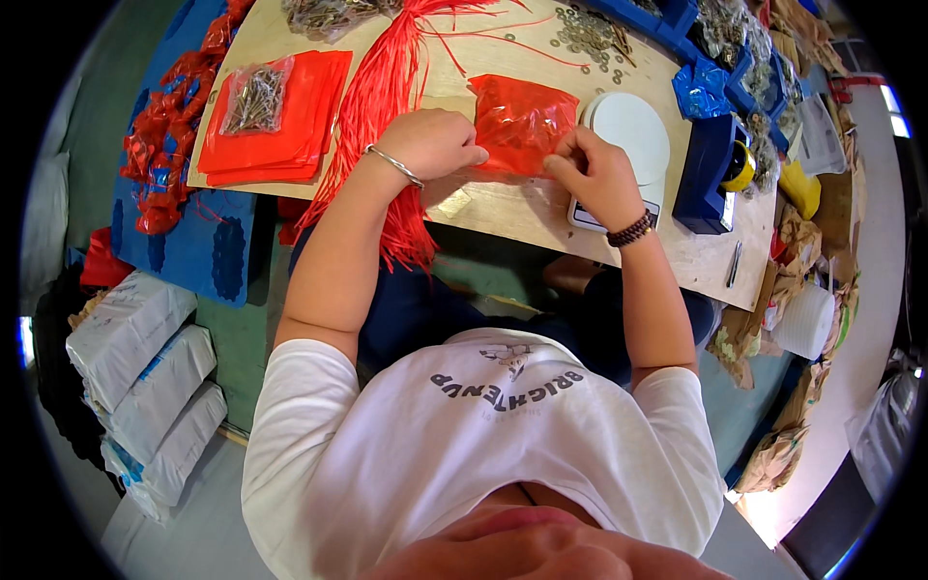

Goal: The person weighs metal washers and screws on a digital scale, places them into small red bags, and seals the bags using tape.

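Observation:
A red plastic bag (525, 118) lies on the pale wooden tabletop in front of me. My left hand (433, 147) pinches its near left corner, thumb and fingers pressed together. At the near right corner, my right hand (594, 172) grips the edge between thumb and bent fingers. What the bag holds, if anything, cannot be made out. A white round-topped scale (630, 135) stands just beyond my right hand. Beside my left wrist hangs a thick bundle of red plastic strings (379, 101), draped over the table's near edge.
Flat red bags (324, 92) are stacked at left, with a clear packet of screws (256, 99) on top. Loose washers (592, 37) lie at the far side. A blue tape dispenser (704, 184) and blue bins (667, 17) stand right. Tied red bags (159, 145) lie far left.

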{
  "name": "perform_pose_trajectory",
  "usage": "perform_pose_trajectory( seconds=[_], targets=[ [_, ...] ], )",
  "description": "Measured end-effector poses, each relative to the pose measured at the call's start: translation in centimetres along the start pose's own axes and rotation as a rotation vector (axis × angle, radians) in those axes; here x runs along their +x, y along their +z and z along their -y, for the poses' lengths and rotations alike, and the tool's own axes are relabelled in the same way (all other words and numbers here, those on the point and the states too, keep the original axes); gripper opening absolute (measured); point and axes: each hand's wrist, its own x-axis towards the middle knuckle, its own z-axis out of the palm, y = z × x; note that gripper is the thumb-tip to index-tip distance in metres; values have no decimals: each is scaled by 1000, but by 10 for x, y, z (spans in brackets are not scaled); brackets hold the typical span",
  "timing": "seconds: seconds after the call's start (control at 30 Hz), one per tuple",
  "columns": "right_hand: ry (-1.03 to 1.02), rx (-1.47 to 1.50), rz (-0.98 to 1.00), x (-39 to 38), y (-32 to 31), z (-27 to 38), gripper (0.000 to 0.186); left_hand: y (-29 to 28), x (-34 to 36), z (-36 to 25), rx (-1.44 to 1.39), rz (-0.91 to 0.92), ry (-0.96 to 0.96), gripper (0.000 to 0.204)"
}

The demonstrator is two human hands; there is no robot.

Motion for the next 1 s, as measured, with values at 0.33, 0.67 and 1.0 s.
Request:
perform_pose_trajectory(
  seconds=[0.33, 0.67, 1.0],
  targets=[
    [-111, -477, -176, 20, 35, 15, 28, -1, 0, -2, 40, 17, -35, 33],
    [-39, -510, -295, 7, 25, 11, 35, 3, -1, -1, 74, -42, -65, 31],
    [-456, -248, -347, -18, 58, -2, 36, 7, 2, 4, -135, -171, -44, 21]
  ],
)
